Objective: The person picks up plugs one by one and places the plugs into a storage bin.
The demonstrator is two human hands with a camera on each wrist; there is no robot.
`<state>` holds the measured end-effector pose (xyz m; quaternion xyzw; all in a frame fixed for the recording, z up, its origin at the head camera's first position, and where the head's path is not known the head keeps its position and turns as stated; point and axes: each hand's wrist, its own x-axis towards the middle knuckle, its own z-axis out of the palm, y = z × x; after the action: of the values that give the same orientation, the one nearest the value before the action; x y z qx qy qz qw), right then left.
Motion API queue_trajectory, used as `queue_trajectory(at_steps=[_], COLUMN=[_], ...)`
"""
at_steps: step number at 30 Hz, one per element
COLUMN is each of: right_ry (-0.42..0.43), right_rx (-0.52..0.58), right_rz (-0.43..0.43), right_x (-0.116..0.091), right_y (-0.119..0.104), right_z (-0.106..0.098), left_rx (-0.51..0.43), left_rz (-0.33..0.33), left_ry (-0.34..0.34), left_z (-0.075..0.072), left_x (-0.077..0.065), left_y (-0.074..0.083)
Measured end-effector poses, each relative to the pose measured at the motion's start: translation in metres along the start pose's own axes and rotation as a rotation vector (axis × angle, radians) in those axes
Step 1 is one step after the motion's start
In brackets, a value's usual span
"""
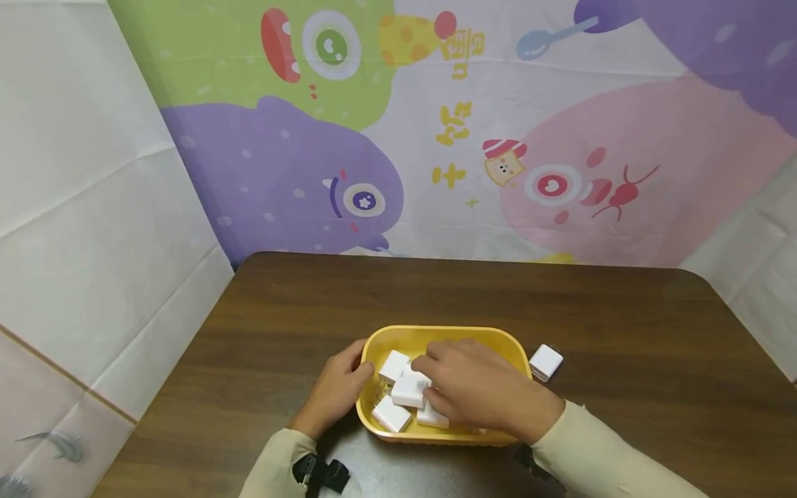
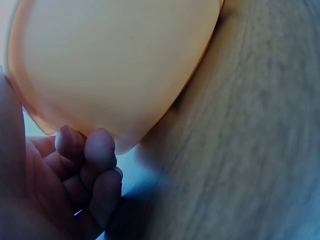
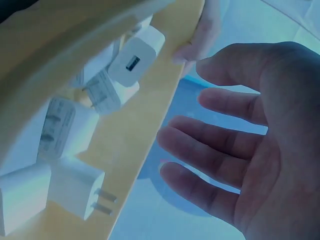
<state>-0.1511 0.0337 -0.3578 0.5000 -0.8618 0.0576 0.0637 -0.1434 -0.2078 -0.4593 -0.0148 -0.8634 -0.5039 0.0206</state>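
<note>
A yellow plastic basket (image 1: pixel 513 349) stands on the table holding several white USB charger plugs (image 1: pixel 392 413). My left hand (image 1: pixel 336 387) grips its left rim, thumb on top; in the left wrist view that hand's curled fingers (image 2: pixel 100 150) touch the outer wall. Over the basket's middle and right is my right hand (image 1: pixel 476 387), hiding part of the contents. The right wrist view has its fingers (image 3: pixel 205 152) spread and loosely bent, holding nothing. One charger there shows a USB port (image 3: pixel 133 63), another its two metal prongs (image 3: pixel 104 201).
A single white charger plug (image 1: pixel 546 362) lies on the brown wooden table (image 1: pixel 623 332), just right of the basket. Behind the table hangs a cartoon-printed cloth (image 1: pixel 436 221), with a white sheet (image 1: pixel 93 173) at the left side.
</note>
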Motion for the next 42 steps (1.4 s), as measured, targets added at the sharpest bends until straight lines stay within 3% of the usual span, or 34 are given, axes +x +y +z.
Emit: queue_trajectory(at_steps=[5, 10, 18, 33, 42], right_ry=[0.038, 0.137, 0.255, 0.322, 0.441], right_rx=[0.029, 0.021, 0.022, 0.031, 0.027], right_rz=[0.016, 0.024, 0.159, 0.301, 0.280], right_x=[-0.010, -0.024, -0.051, -0.092, -0.117], right_y=[0.005, 0.013, 0.024, 0.025, 0.032], right_z=[-0.003, -0.002, -0.005, -0.008, -0.004], left_rx=[-0.011, -0.020, -0.006, -0.013, -0.027], left_rz=[0.001, 0.011, 0.000, -0.002, 0.009], left_ry=[0.005, 0.010, -0.004, 0.002, 0.011], left_z=[0.000, 0.000, 0.001, 0.002, 0.002], left_x=[0.000, 0.000, 0.001, 0.000, -0.001], left_y=[-0.001, -0.002, -0.001, 0.000, -0.001])
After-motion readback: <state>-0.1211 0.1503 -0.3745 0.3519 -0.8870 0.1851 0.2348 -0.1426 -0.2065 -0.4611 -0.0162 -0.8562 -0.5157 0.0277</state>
